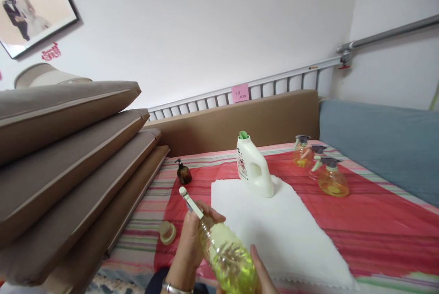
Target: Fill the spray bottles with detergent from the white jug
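Observation:
A clear spray bottle [228, 255] with yellow-green liquid is tilted in front of me, its white nozzle pointing up and left. My left hand [195, 234] is closed around its neck, just below the trigger head. Lower down, my right hand [262, 272] holds the base from the right side, partly cut off by the frame's bottom edge. Beyond them, a white jug [256, 173] with a green spout stands upright on a white cloth [277, 234]. A round beige cap [167, 232] lies left of my left hand. Behind it stands a dark brown pump bottle [184, 174].
Three spray bottles [333, 183] with dark heads stand at the right on the red sheet [373, 230]. Stacked brown cushions [78, 161] rise on the left. Behind are a tan backrest [240, 120], a radiator [288, 82] and a pink note [240, 93]. A blue-grey covered backrest [380, 143] borders the right.

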Motion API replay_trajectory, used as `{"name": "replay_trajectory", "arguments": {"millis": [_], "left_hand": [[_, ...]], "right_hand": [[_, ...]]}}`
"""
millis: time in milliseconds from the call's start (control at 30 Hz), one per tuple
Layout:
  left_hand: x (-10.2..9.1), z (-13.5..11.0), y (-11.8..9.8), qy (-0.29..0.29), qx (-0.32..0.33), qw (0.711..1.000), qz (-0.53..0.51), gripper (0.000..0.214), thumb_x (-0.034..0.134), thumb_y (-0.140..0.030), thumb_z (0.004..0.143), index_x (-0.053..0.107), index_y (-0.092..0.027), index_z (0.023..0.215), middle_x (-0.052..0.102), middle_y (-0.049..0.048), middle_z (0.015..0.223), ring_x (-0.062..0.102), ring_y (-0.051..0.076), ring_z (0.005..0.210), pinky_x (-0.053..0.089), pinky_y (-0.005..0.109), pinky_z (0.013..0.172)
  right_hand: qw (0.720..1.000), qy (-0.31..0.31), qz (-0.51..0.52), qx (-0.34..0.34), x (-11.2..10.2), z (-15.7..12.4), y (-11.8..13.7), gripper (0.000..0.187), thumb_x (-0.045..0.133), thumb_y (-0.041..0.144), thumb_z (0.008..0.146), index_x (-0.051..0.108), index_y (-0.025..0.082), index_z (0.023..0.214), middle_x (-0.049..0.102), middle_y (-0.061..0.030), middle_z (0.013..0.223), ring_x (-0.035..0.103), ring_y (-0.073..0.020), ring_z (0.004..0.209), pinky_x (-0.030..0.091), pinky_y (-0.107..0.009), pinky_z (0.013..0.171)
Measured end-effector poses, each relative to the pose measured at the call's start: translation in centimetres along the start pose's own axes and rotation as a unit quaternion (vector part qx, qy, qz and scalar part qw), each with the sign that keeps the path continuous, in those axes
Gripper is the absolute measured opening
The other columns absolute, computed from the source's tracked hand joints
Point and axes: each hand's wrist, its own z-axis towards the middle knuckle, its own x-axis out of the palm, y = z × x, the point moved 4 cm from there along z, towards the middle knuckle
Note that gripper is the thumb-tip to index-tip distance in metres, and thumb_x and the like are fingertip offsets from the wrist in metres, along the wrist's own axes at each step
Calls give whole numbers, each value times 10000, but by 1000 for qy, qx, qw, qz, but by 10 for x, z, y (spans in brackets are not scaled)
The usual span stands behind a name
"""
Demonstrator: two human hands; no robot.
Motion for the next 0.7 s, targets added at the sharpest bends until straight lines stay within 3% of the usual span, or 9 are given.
{"name": "replay_trajectory", "arguments": {"millis": [100,167,233,300,400,467,500,633,700], "left_hand": [[1,-1,0,-39,24,999,-7,243,630,-389,718,539,-184,625,633,8,584,597,173,609,436,270,596],[-3,-1,-1,-90,43,995,6,228,640,-363,698,549,-176,605,622,3,566,595,166,594,437,266,600],[-6,-2,-3,-125,59,990,27,222,643,-358,687,567,-168,599,628,9,569,603,170,598,449,276,627],[-6,-3,-4,-132,60,989,33,224,641,-366,682,580,-167,601,632,12,574,606,176,603,459,286,637],[-3,-4,-6,-113,48,992,25,221,645,-371,674,595,-167,606,637,16,576,613,181,613,466,287,639],[-2,-4,-6,-111,48,992,18,219,654,-372,663,597,-169,602,638,15,562,614,177,605,470,286,652],[-2,-4,-7,-119,51,991,16,219,657,-371,658,595,-170,597,637,14,553,613,174,599,472,283,656],[-9,-3,-5,-177,57,982,33,213,659,-351,652,590,-164,576,634,9,550,604,166,587,467,264,623],[-9,-3,-4,-170,51,983,38,207,647,-356,656,592,-167,590,633,9,563,608,179,603,472,277,622]], "right_hand": [[999,19,25,23,1,2,0,746,518,778,672,654,115,986,712,-100,737,653,-161,620,484,-191,518],[1000,5,6,-28,-2,3,2,763,666,718,590,561,206,1146,722,-69,857,670,-166,647,472,-188,510],[994,-29,-37,-102,-8,4,6,910,820,558,518,396,303,1282,719,-34,909,670,-155,618,458,-184,504],[986,-45,-77,-141,-15,4,8,954,872,449,502,366,294,1295,723,-17,820,614,-101,496,406,-149,449],[998,-13,-48,-29,-18,6,0,703,694,655,630,566,160,1112,692,-41,628,503,-47,374,329,-113,374],[998,9,-3,56,-15,5,-6,747,516,768,683,612,118,1038,687,-74,634,543,-63,405,360,-117,388],[998,9,6,56,-14,5,-6,766,519,775,672,599,123,1067,697,-85,699,584,-81,454,397,-130,419],[987,-43,-68,-142,-12,3,10,1032,825,552,508,284,295,1349,646,-81,1094,642,-144,601,470,-207,465],[979,-54,-101,-168,-15,3,13,1042,850,485,513,265,298,1356,661,-77,1056,607,-113,523,423,-180,410]]}}
